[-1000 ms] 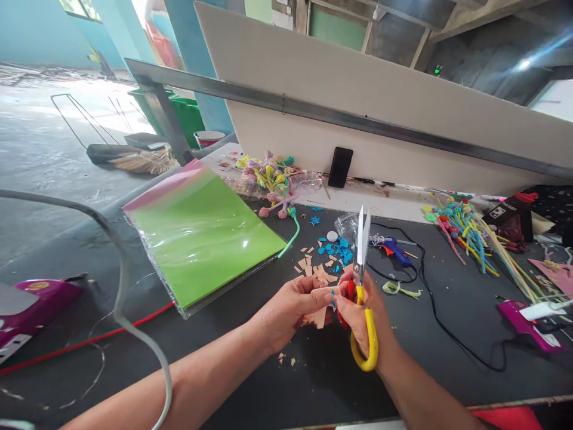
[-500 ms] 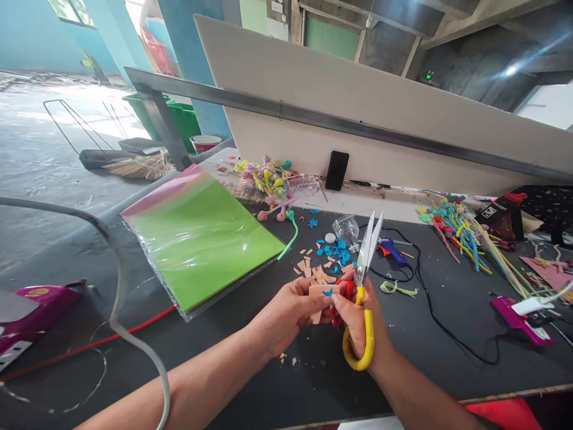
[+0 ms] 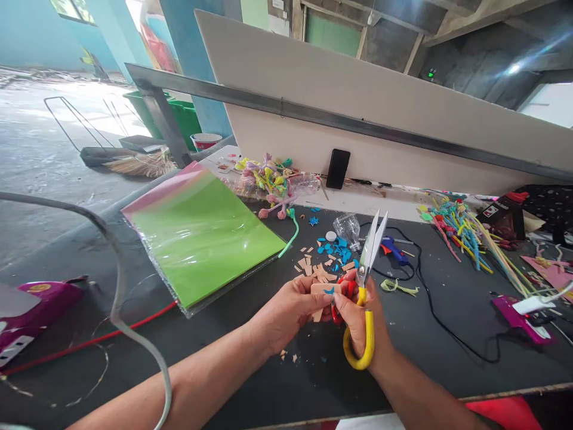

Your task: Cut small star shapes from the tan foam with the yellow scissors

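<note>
Between the fingers of my left hand [image 3: 298, 310] is a small tan foam piece [image 3: 323, 289] with a blue shape lying on its face. My right thumb presses on that piece's right end. My right hand [image 3: 358, 316] also holds scissors [image 3: 369, 254] with yellow and red handles, blades pointing up and slightly parted. Just beyond my fingers lie tan scraps [image 3: 323, 273] and blue scraps [image 3: 342, 249]. A few tiny tan bits [image 3: 283, 353] rest on the dark table below my hands.
Left of my hands lies a plastic-wrapped stack of green sheets [image 3: 215, 233]. A clear bottle [image 3: 347, 229], a blue glue gun [image 3: 394, 249] and its black cord are behind on the right. A phone [image 3: 338, 168] leans on the white board. Colourful stems [image 3: 465, 230] lie farther right.
My hands keep nearly the same pose on the foam piece and scissors. The view has shifted very slightly.
</note>
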`<state>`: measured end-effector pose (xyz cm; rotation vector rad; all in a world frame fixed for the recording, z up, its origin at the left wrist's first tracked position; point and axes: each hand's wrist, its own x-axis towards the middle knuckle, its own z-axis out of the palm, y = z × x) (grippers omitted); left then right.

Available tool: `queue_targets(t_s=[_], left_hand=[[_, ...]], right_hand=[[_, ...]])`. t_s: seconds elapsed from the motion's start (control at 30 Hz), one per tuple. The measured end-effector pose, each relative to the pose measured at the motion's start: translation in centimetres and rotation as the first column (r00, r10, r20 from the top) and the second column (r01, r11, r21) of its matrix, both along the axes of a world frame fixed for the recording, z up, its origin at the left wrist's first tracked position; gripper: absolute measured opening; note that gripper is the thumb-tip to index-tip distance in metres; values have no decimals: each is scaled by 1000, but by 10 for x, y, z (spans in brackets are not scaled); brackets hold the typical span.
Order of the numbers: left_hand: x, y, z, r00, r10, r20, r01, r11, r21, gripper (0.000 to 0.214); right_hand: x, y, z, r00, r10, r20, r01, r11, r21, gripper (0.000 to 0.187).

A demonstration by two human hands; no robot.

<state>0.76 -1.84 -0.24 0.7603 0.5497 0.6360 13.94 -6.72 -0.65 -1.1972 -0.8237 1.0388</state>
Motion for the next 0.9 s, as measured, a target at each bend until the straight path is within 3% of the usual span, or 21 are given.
queue_targets(t_s=[0.23, 0.43, 0.53, 0.6, 0.73, 0.9], left_hand=[[1, 2, -7, 998, 18, -56, -14, 998, 67, 20], [-7, 11, -2, 997, 14, -73, -6, 993, 120, 19], [-12, 15, 3, 993, 80, -81, -66, 985, 159, 20], [-14, 16, 6, 990, 110, -84, -93, 978, 185, 23], [-15, 16, 9, 992, 113, -63, -97, 972, 216, 21], [-15, 14, 5, 994, 108, -10, -103, 967, 235, 19]], right_hand=[[0, 1, -4, 1000, 3, 10, -3, 1000, 18, 33], [12, -10, 14, 979, 195, 58, -193, 980, -49, 24], [25, -29, 23, 956, 292, 1, -289, 945, -152, 28], [33, -44, 22, 915, 404, 8, -388, 884, -262, 36], [47, -67, 13, 832, 540, 126, -430, 773, -467, 54], [50, -75, 16, 765, 569, 302, -368, 771, -520, 62]])
